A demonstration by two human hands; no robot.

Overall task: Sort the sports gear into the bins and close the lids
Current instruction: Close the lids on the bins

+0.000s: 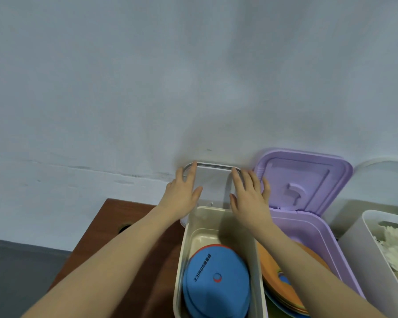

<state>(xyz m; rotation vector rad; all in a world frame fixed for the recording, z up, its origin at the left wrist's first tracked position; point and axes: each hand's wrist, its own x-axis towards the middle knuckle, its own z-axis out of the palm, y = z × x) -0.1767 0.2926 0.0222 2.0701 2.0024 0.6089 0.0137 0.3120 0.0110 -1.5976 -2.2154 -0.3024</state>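
A cream bin point(182, 253) stands on the wooden table with a blue disc point(216, 281) inside it. Its white lid point(213, 180) stands upright against the wall. My left hand point(182, 196) lies on the lid's left side, fingers straight and reaching the top edge. My right hand point(248, 196) lies flat on the lid's right side, fingers spread. Right of it, a purple bin point(313, 228) has its purple lid point(308, 175) raised and holds orange discs point(283, 262).
A white bin point(363, 255) with white fluffy material stands at the far right. The brown table point(115, 226) ends at the left, with grey floor below. A pale wall stands directly behind the bins.
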